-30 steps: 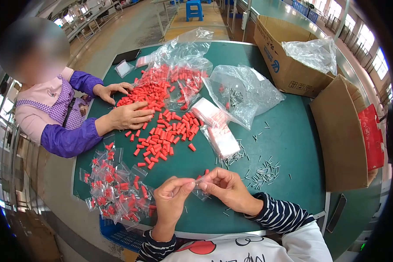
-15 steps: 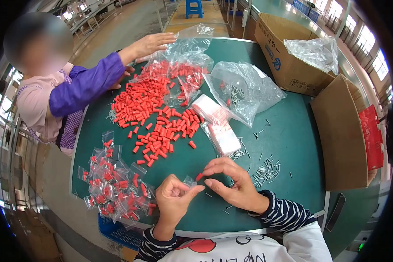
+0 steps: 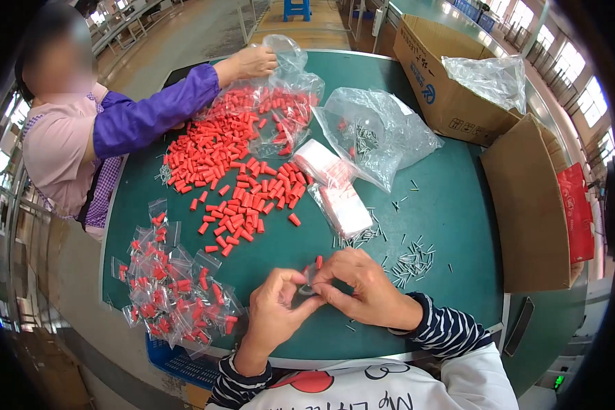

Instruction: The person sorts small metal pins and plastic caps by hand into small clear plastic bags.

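Observation:
A small clear plastic bag [image 3: 309,275] is between my two hands, low over the front of the green table. My left hand [image 3: 273,311] pinches it from the left, thumb pointing right. From the other side my right hand [image 3: 364,290] closes on the bag, fingertips bent down and thumb toward the left thumb. One red tapered plastic cap [image 3: 319,262] shows just beyond my right fingertips, at the bag's upper end; whether it is inside I cannot tell. Beside my right hand lie loose metal screws [image 3: 413,263]. Left of my left hand is a heap of filled zip bags [image 3: 178,290].
Many red caps [image 3: 215,150] cover the table's [image 3: 458,198] far left, partly under a large clear bag [image 3: 287,109]. Another clear bag [image 3: 389,130] holds screws. A stack of empty zip bags [image 3: 345,208] lies mid-table. Cardboard boxes [image 3: 526,212] stand right. A co-worker's purple sleeve [image 3: 150,123] reaches in.
My right hand has moved left to the small bag, bringing the red cap with it; my hands are now together. The co-worker's hand has closed on the large bag's top.

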Available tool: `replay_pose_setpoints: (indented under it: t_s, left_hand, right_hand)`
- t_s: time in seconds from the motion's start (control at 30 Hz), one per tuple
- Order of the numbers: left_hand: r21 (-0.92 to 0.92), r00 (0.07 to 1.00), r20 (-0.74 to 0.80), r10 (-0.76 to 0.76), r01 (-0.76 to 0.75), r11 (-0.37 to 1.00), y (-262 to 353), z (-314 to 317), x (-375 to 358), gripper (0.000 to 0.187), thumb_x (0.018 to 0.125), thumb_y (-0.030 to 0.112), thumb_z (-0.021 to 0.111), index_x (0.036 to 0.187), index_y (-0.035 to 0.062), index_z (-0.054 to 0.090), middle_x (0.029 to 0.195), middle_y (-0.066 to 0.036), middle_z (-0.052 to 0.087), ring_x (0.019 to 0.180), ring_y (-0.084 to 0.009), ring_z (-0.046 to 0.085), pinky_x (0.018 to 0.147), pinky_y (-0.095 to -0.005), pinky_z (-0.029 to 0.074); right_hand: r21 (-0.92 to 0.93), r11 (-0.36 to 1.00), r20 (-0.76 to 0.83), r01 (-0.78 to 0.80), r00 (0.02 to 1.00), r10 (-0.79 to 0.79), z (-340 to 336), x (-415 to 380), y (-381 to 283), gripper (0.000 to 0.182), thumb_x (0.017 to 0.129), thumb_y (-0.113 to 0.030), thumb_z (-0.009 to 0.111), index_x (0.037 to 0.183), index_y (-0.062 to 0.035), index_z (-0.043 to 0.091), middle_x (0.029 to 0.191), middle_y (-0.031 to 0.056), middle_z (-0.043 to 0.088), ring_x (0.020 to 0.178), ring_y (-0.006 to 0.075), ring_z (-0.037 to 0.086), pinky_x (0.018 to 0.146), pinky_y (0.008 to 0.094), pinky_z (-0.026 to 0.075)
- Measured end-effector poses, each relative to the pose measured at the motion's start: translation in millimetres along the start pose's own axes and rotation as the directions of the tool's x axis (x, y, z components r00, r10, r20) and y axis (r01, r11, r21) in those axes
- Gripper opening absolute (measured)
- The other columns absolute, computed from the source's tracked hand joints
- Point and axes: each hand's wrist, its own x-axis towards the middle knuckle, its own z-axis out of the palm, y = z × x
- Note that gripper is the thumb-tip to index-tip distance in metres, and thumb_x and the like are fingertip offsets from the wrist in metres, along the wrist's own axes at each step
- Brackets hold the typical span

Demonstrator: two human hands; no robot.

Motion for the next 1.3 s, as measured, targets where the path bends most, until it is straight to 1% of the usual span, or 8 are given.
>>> replay_pose_setpoints:
  t_s: [0.27, 0.47, 0.67, 0.77, 1.0, 1.1, 1.2, 1.3]
  left_hand:
    - [0.155, 0.994, -0.032, 0.108, -0.102, 0.983, -1.2, -4.3, 2.0, 0.009, 0.076, 0.004, 0.073, 0.080, 0.0017, 0.066, 0.061, -0.001, 0.048, 0.052, -0.0095, 0.041, 0.048, -0.0263, 0.033]
    - [-0.001, 0.994, -0.111, -0.011, 0.011, 1.000, -7.7, -5.9, -3.4, 0.008, 0.079, 0.003, 0.071, 0.078, 0.0014, 0.064, 0.060, 0.000, 0.047, 0.054, -0.0071, 0.041, 0.048, -0.0249, 0.032]
    - [-0.096, 0.991, 0.089, 0.104, -0.095, 0.991, 12.0, -3.5, -0.8, 0.037, 0.073, 0.007, 0.083, 0.106, 0.0022, 0.068, 0.069, 0.005, 0.044, 0.060, -0.0034, 0.038, 0.053, -0.0199, 0.031]
    - [0.031, 0.967, 0.207, 0.150, -0.159, 0.987, 13.7, 1.9, 1.3, 0.053, 0.064, 0.009, 0.089, 0.113, 0.0027, 0.068, 0.068, 0.004, 0.043, 0.061, -0.0052, 0.039, 0.054, -0.0207, 0.032]
    - [-0.013, 0.935, 0.326, 0.139, -0.142, 0.990, 5.8, 1.2, -0.5, 0.049, 0.062, 0.004, 0.087, 0.107, 0.0032, 0.069, 0.068, 0.004, 0.042, 0.060, -0.0050, 0.039, 0.054, -0.0213, 0.032]
    - [-0.029, 0.937, 0.311, 0.158, -0.156, 0.987, 1.1, 6.0, -3.6, 0.046, 0.062, 0.002, 0.086, 0.105, 0.0036, 0.068, 0.068, 0.004, 0.042, 0.061, -0.0045, 0.039, 0.055, -0.0208, 0.032]
    - [-0.008, 0.962, 0.252, 0.106, -0.107, 0.994, 1.1, 7.6, -5.8, 0.045, 0.063, 0.002, 0.086, 0.105, 0.0036, 0.067, 0.067, 0.004, 0.041, 0.060, -0.0044, 0.039, 0.055, -0.0204, 0.032]
    - [-0.040, 0.961, 0.241, 0.137, -0.131, 0.990, -2.5, 8.3, -6.9, 0.047, 0.064, 0.002, 0.086, 0.106, 0.0031, 0.066, 0.068, 0.004, 0.042, 0.061, -0.0050, 0.039, 0.056, -0.0203, 0.033]
  right_hand:
    - [-0.082, 0.996, -0.061, 0.023, 0.998, -0.028, 3.3, -6.7, -3.2, 0.008, 0.081, -0.006, 0.068, 0.088, -0.0061, 0.063, 0.084, 0.0077, 0.059, 0.080, 0.0276, 0.055, 0.073, 0.0366, 0.040]
    - [0.048, 0.997, -0.101, -0.061, 0.993, 0.066, 5.6, -16.8, -7.9, 0.008, 0.083, -0.005, 0.066, 0.088, -0.0039, 0.060, 0.083, 0.0081, 0.059, 0.079, 0.0273, 0.056, 0.073, 0.0371, 0.042]
    - [0.226, 0.947, -0.066, -0.226, 0.967, 0.247, -1.5, -30.3, -10.4, 0.007, 0.088, -0.006, 0.062, 0.092, -0.0020, 0.059, 0.083, 0.0095, 0.059, 0.081, 0.0259, 0.057, 0.073, 0.0368, 0.046]
    - [0.268, 0.931, -0.035, -0.248, 0.963, 0.267, -4.5, -36.6, -15.5, 0.007, 0.089, -0.007, 0.061, 0.092, -0.0014, 0.058, 0.083, 0.0096, 0.058, 0.080, 0.0255, 0.057, 0.073, 0.0363, 0.046]
    - [0.310, 0.925, -0.083, -0.221, 0.963, 0.258, -6.9, -53.6, -17.8, 0.008, 0.089, -0.008, 0.063, 0.092, -0.0010, 0.061, 0.084, 0.0094, 0.059, 0.078, 0.0242, 0.058, 0.073, 0.0357, 0.046]
    - [0.252, 0.950, -0.091, -0.185, 0.973, 0.214, -16.8, -57.2, -17.0, 0.007, 0.089, -0.007, 0.065, 0.094, -0.0019, 0.064, 0.084, 0.0092, 0.061, 0.079, 0.0254, 0.058, 0.072, 0.0361, 0.047]
    - [-0.015, 0.984, -0.157, -0.177, 0.972, 0.172, -53.2, -61.5, -5.0, 0.010, 0.085, -0.005, 0.067, 0.094, -0.0034, 0.067, 0.086, 0.0088, 0.062, 0.080, 0.0269, 0.060, 0.070, 0.0385, 0.047]
    - [-0.530, 0.826, -0.114, -0.189, 0.982, 0.152, -91.2, -67.0, 11.8, 0.016, 0.078, -0.003, 0.071, 0.093, -0.0053, 0.070, 0.087, 0.0074, 0.063, 0.082, 0.0266, 0.060, 0.072, 0.0367, 0.046]
